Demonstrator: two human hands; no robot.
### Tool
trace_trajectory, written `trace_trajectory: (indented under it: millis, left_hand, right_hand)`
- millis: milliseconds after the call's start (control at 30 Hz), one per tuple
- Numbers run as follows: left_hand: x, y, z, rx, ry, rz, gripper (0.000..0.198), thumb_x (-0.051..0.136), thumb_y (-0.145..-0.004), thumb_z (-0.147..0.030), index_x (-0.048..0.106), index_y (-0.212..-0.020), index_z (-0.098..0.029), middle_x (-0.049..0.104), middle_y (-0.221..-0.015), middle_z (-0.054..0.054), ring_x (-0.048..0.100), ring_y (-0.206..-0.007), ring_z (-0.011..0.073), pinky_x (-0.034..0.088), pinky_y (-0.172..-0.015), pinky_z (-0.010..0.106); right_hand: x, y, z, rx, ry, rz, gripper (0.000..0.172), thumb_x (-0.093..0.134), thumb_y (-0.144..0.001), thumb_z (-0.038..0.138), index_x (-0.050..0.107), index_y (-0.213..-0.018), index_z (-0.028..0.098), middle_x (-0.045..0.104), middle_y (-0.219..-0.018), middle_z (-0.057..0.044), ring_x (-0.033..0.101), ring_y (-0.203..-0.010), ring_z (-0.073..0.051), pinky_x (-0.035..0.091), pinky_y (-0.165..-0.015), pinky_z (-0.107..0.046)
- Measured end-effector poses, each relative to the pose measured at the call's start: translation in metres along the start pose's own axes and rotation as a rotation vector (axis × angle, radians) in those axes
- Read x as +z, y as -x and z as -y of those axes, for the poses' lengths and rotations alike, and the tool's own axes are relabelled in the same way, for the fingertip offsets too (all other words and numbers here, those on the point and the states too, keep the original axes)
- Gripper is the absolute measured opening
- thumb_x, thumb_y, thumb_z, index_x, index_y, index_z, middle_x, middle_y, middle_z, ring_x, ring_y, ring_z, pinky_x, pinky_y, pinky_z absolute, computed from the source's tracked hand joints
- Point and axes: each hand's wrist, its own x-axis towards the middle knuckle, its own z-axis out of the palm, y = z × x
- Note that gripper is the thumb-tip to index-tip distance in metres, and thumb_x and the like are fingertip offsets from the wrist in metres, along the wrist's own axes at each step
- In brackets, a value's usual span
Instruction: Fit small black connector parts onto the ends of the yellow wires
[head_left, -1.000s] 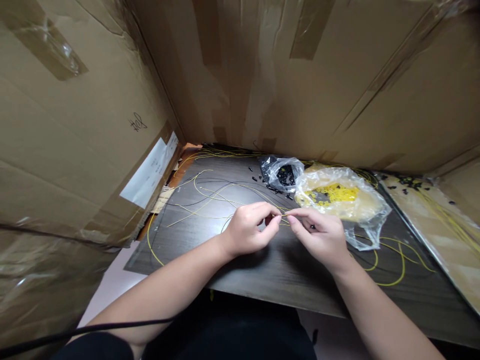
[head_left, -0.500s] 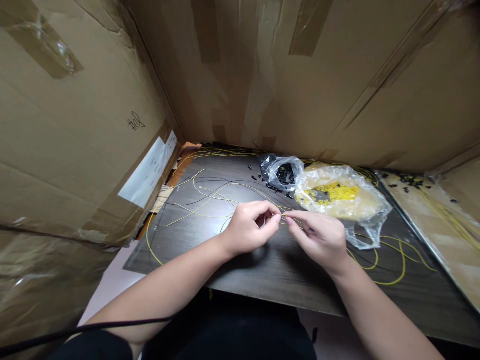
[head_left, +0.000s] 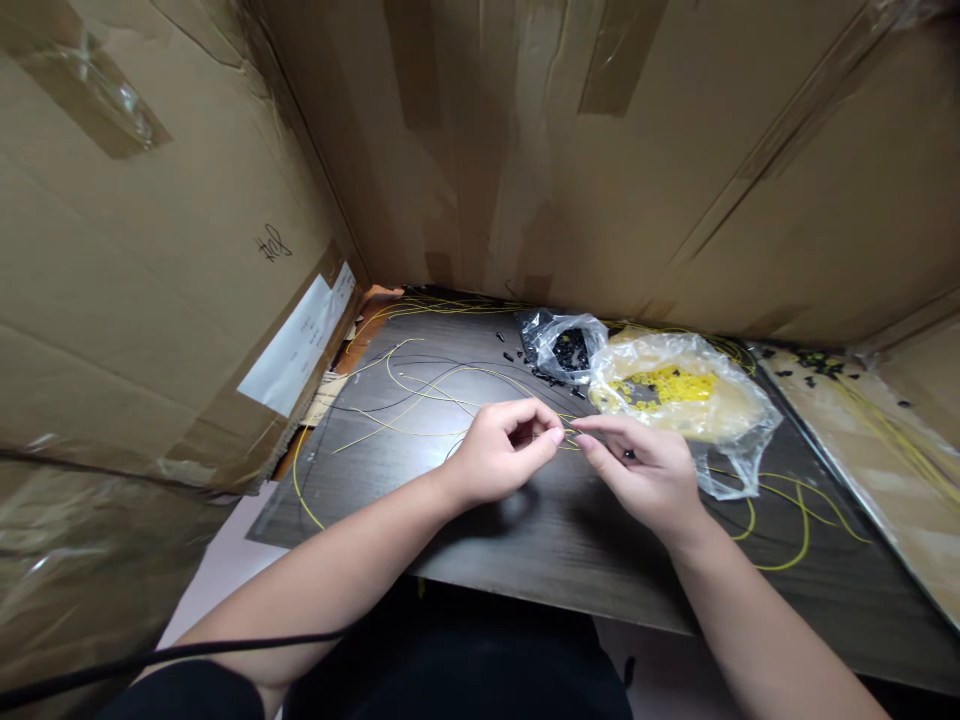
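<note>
My left hand (head_left: 501, 452) and my right hand (head_left: 643, 472) meet over the middle of a dark wooden table (head_left: 480, 530). Both are closed in a pinch, fingertips almost touching. Between them runs a thin yellow wire (head_left: 568, 434), held by both pinches. A small dark piece sits inside my left fingers, too small to name. Something small and black shows between my right fingers. More yellow wires (head_left: 405, 390) lie looped on the table to the left.
A clear bag of black parts (head_left: 566, 347) and a larger clear bag of yellow parts (head_left: 679, 390) lie behind my hands. Yellow wire loops (head_left: 795, 520) trail right. Cardboard walls (head_left: 187, 250) enclose the table. A cardboard sheet (head_left: 862, 420) with black bits lies right.
My hands have stayed almost in place. My left thumb and fingers have shifted slightly on the wire end, and my right hand has drawn a little nearer.
</note>
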Motion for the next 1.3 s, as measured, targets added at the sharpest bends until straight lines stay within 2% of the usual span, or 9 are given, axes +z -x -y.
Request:
trace_trajectory:
  millis: [200,500,600,667,800,900,1067,1300]
  left_hand:
    - [0.001,-0.001,0.001,-0.090,0.109,0.028,0.020,0.064,-0.089,-0.030,0.063,-0.081,-0.012,0.053,-0.066,-0.002,0.044,-0.057,0.0064,0.036,-0.054,0.018]
    - [0.001,-0.001,0.000,-0.061,0.080,0.051,0.017,0.062,-0.089,-0.027,0.063,-0.081,-0.012,0.054,-0.065,-0.002,0.045,-0.058,0.0065,0.037,-0.055,0.019]
    - [0.001,0.000,0.001,0.013,-0.019,0.053,0.016,0.060,-0.090,-0.025,0.063,-0.081,-0.013,0.055,-0.065,-0.002,0.046,-0.057,0.0067,0.038,-0.054,0.019]
    - [0.001,0.002,0.003,0.119,-0.156,0.032,0.013,0.059,-0.091,-0.024,0.064,-0.085,-0.013,0.058,-0.068,-0.001,0.049,-0.058,0.0075,0.039,-0.056,0.020]
    - [0.000,0.005,0.007,0.380,-0.492,-0.009,0.013,0.059,-0.091,-0.025,0.065,-0.096,-0.014,0.063,-0.077,0.002,0.055,-0.066,0.0106,0.045,-0.063,0.023]
    - [-0.001,0.005,0.011,0.493,-0.676,-0.031,0.012,0.058,-0.093,-0.022,0.066,-0.098,-0.015,0.065,-0.079,0.002,0.057,-0.065,0.0104,0.044,-0.060,0.023]
    - [-0.002,0.004,0.014,0.559,-0.847,-0.097,0.011,0.057,-0.093,-0.022,0.067,-0.096,-0.017,0.066,-0.076,0.000,0.056,-0.058,0.0092,0.039,-0.053,0.024]
    - [0.001,0.003,0.017,0.571,-0.889,-0.166,0.011,0.059,-0.093,-0.023,0.068,-0.091,-0.018,0.065,-0.070,-0.001,0.054,-0.055,0.0098,0.039,-0.053,0.025]
  right_hand:
    - [0.003,0.002,-0.003,-0.101,0.028,-0.013,0.020,0.067,-0.089,0.010,0.070,-0.107,0.017,0.046,-0.055,0.008,0.040,-0.048,-0.008,0.038,-0.050,-0.021]
    - [0.001,0.002,0.000,-0.163,0.095,-0.032,0.016,0.069,-0.088,0.011,0.068,-0.102,0.018,0.051,-0.058,0.007,0.046,-0.049,-0.007,0.042,-0.053,-0.020]
    - [0.001,0.002,0.000,-0.144,0.120,-0.021,0.011,0.068,-0.089,0.013,0.068,-0.099,0.017,0.042,-0.055,0.008,0.041,-0.046,-0.007,0.038,-0.049,-0.020]
    - [0.002,0.003,0.000,-0.143,0.139,-0.023,0.009,0.068,-0.089,0.014,0.067,-0.097,0.017,0.037,-0.054,0.009,0.037,-0.045,-0.007,0.035,-0.048,-0.021]
    - [0.003,0.003,-0.002,-0.147,0.168,-0.014,0.006,0.067,-0.089,0.015,0.067,-0.095,0.017,0.038,-0.055,0.008,0.039,-0.046,-0.007,0.035,-0.049,-0.021]
    - [0.004,0.004,-0.003,-0.135,0.190,-0.004,0.004,0.066,-0.090,0.017,0.067,-0.094,0.017,0.040,-0.055,0.008,0.040,-0.046,-0.008,0.036,-0.049,-0.022]
    - [0.006,0.004,-0.005,-0.155,0.246,-0.013,0.005,0.066,-0.090,0.018,0.068,-0.095,0.016,0.044,-0.055,0.007,0.044,-0.047,-0.008,0.038,-0.051,-0.022]
    - [0.014,0.004,-0.003,-0.196,0.336,-0.085,0.006,0.067,-0.090,0.016,0.069,-0.095,0.013,0.048,-0.053,0.006,0.048,-0.047,-0.009,0.040,-0.053,-0.023]
